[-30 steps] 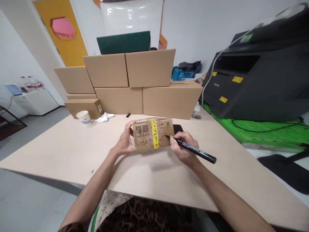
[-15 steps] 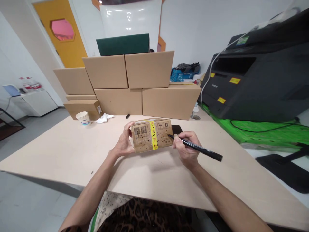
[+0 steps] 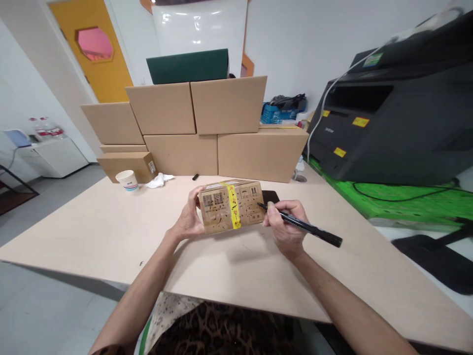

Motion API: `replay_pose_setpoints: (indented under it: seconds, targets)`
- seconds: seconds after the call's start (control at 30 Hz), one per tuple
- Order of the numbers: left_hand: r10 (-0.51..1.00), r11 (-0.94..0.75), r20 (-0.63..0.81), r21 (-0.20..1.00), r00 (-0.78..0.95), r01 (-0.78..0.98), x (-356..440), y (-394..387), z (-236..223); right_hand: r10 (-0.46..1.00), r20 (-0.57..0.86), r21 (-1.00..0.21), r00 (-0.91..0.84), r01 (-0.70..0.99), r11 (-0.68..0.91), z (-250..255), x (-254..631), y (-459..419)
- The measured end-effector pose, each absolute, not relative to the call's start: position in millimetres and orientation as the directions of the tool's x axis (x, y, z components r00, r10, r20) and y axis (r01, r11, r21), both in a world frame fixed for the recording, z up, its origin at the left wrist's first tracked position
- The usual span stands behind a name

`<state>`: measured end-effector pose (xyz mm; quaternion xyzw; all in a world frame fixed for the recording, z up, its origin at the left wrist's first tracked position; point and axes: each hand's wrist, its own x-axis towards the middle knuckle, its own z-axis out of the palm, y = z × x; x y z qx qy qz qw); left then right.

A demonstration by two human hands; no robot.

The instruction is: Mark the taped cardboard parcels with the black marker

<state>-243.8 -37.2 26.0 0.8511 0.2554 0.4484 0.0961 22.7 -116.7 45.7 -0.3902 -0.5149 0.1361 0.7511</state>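
The pale tabletop [image 3: 92, 231] spreads out in front of me, with a dark grey printer [image 3: 362, 133] off to the right on a bright green surface [image 3: 384, 197]. Across the far side rises a stack of cardboard boxes [image 3: 205, 128], topped by a dark green box [image 3: 188, 67], and a blue crate [image 3: 273, 114] shows behind its right end. Nearer, over the middle of the table, is the cardboard parcel [image 3: 221, 213], tilted so that its printed, black-flecked long side faces me; a faint shadow lies on the table below it. My left hand [image 3: 190, 217] is closed around the parcel's left end, gripping it at the edge. My right hand [image 3: 288, 229] pinches a black marker [image 3: 314, 230] between thumb and fingers close to the nib, the barrel slanting down and away to the right. The nib points at the right part of the printed side; whether it touches, I cannot tell. A black flat object [image 3: 271, 196] lies partly hidden behind the parcel's right end. Back on the left stands a paper cup [image 3: 127, 181], just beside a crumpled white tissue [image 3: 160, 180]. Smaller are the strip of yellow tape [image 3: 234, 207] crossing the parcel and a little black cap [image 3: 195, 177] lying near the boxes.
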Motion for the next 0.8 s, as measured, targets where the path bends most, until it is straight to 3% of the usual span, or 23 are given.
replay_pose_setpoints:
  seconds: [0.27,0.47,0.7,0.8]
  targets:
    - [0.535,-0.842,0.706,0.397,0.464,0.365,-245,-38,27,0.600,0.700,-0.714,0.387,0.354,0.604,43,26,-118]
    - [0.489,-0.865,0.738,0.345,0.465,0.364,-243,-35,25,0.527,0.809,-0.571,0.259,0.555,0.605,53,31,-121]
    - [0.523,-0.848,0.716,0.386,0.462,0.362,-245,-37,25,0.589,0.712,-0.702,0.384,0.359,0.615,46,26,-116]
    - [0.517,-0.852,0.724,0.383,0.457,0.358,-245,-36,24,0.600,0.704,-0.710,0.380,0.376,0.595,45,26,-115]
